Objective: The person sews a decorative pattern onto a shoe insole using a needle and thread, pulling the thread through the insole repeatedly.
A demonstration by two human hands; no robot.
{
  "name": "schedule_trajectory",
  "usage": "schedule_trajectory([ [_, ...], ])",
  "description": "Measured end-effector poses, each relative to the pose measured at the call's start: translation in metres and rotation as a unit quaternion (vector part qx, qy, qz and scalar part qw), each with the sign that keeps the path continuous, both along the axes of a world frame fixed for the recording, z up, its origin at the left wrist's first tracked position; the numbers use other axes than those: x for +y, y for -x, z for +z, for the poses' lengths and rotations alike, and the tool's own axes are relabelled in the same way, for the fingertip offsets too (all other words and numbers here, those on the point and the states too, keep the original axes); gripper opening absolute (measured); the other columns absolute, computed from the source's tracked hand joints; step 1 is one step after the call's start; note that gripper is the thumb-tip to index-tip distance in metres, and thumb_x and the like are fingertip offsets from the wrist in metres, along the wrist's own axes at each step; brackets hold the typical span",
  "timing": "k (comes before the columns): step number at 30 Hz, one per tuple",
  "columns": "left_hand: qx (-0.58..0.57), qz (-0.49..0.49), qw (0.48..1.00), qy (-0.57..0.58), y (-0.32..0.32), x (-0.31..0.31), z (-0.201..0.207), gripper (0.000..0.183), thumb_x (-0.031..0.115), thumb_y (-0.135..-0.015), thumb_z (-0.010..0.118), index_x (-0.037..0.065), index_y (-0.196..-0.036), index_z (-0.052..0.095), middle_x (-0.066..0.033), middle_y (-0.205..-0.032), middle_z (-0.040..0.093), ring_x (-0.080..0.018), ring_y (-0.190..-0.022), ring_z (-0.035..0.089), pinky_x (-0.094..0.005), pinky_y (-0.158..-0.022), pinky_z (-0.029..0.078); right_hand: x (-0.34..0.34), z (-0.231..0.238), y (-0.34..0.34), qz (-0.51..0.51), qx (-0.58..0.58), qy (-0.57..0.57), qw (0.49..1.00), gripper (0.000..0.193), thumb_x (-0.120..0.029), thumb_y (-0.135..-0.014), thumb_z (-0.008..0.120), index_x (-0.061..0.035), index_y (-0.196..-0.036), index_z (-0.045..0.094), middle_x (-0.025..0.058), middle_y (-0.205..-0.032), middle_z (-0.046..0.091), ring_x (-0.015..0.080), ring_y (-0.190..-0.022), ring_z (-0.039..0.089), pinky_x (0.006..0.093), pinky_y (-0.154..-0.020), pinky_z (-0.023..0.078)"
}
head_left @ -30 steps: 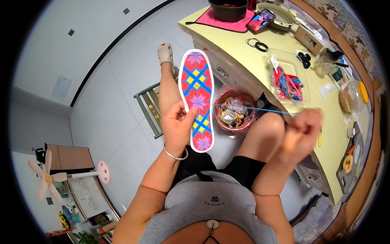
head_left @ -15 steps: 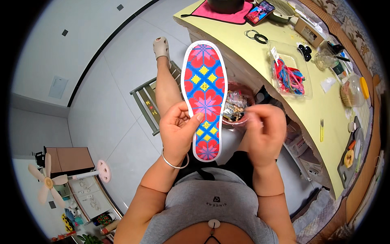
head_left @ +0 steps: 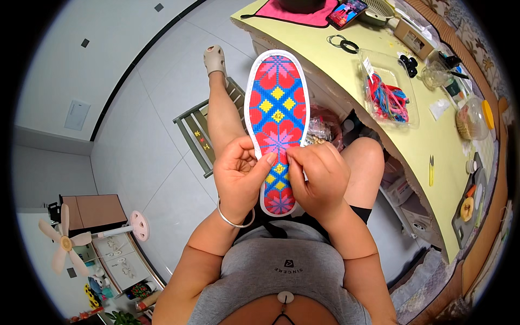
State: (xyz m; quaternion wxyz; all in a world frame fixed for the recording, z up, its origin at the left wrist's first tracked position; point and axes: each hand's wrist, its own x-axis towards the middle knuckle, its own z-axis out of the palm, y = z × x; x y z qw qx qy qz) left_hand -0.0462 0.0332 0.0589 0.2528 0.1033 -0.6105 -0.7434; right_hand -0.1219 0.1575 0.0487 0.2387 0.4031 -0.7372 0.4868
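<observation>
An embroidered insole (head_left: pixel 278 100), with a white rim and red, pink, blue and yellow patterns, is held upright in front of me. My left hand (head_left: pixel 238 170) grips its left edge, thumb across the stitched face and fingers behind. My right hand (head_left: pixel 319 176) is closed in a pinch against the right side of the face, close to the left thumb. Whatever lies between those right fingertips is too small or hidden to make out.
On the right, the yellow-green table (head_left: pixel 374 184) bears a clear plastic tray (head_left: pixel 403 81) of coloured thread, yellow snips (head_left: pixel 431 172), a phone (head_left: pixel 346 13) and a jar (head_left: pixel 472 120). A bin (head_left: pixel 330 122) stands partly behind the insole. My leg rests over a slatted stool (head_left: pixel 189 132).
My right hand has come left from beside the insole onto its face, fingertips now pinched there. The insole has shifted slightly right, and my right knee shows more.
</observation>
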Motion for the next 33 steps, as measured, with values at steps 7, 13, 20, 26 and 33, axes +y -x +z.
schedule_trajectory([
  [7, 0.004, 0.001, 1.000, 0.008, -0.001, 0.000, -0.001, 0.018, -0.007, -0.083, 0.062, -0.005, -0.100, 0.055, -0.0093, -0.091, 0.065, -0.0076, -0.080, 0.060, -0.0192, -0.069, 0.049, -0.001, 0.000, -0.001, 0.001, 0.000, 0.004, 1.000, 0.011, -0.003, -0.072, 0.066, -0.0052, -0.083, 0.063, 0.0062, -0.071, 0.057, 0.0231, -0.062, 0.056, 0.0325, -0.054, 0.045],
  [13, -0.016, 0.043, 0.993, 0.108, -0.005, 0.003, -0.001, 0.018, -0.005, -0.082, 0.065, -0.005, -0.098, 0.057, -0.0074, -0.089, 0.065, -0.0083, -0.077, 0.060, -0.0203, -0.069, 0.048, -0.001, 0.002, -0.005, 0.019, -0.004, -0.019, 1.000, 0.016, -0.002, -0.070, 0.065, -0.0040, -0.086, 0.062, 0.0076, -0.071, 0.055, 0.0250, -0.063, 0.055, 0.0334, -0.054, 0.045],
  [20, 0.006, 0.095, 0.940, 0.329, -0.010, -0.002, -0.022, 0.025, -0.006, -0.079, 0.068, -0.005, -0.101, 0.057, -0.0071, -0.091, 0.063, -0.0097, -0.078, 0.059, -0.0218, -0.069, 0.048, -0.006, 0.006, -0.009, 0.037, -0.063, -0.034, 0.997, 0.016, 0.002, -0.073, 0.066, -0.0020, -0.087, 0.062, 0.0116, -0.076, 0.062, 0.0273, -0.065, 0.059, 0.0345, -0.058, 0.047],
  [26, 0.032, 0.078, 0.933, 0.350, -0.011, -0.007, -0.024, 0.024, -0.004, -0.080, 0.067, -0.005, -0.102, 0.057, -0.0086, -0.094, 0.064, -0.0106, -0.079, 0.060, -0.0225, -0.071, 0.048, -0.005, 0.005, -0.014, 0.041, -0.147, 0.022, 0.988, 0.010, -0.002, -0.079, 0.064, -0.0026, -0.088, 0.060, 0.0108, -0.076, 0.060, 0.0263, -0.064, 0.057, 0.0328, -0.058, 0.047],
  [33, 0.045, -0.068, 0.990, -0.116, -0.005, -0.008, 0.003, 0.027, -0.004, -0.085, 0.060, -0.004, -0.110, 0.051, -0.0142, -0.103, 0.064, -0.0164, -0.093, 0.063, -0.0289, -0.082, 0.052, 0.007, -0.009, 0.006, 0.142, -0.504, 0.231, 0.820, 0.010, -0.002, -0.084, 0.063, -0.0008, -0.093, 0.065, 0.0063, -0.090, 0.066, 0.0171, -0.080, 0.062, 0.0259, -0.072, 0.048],
])
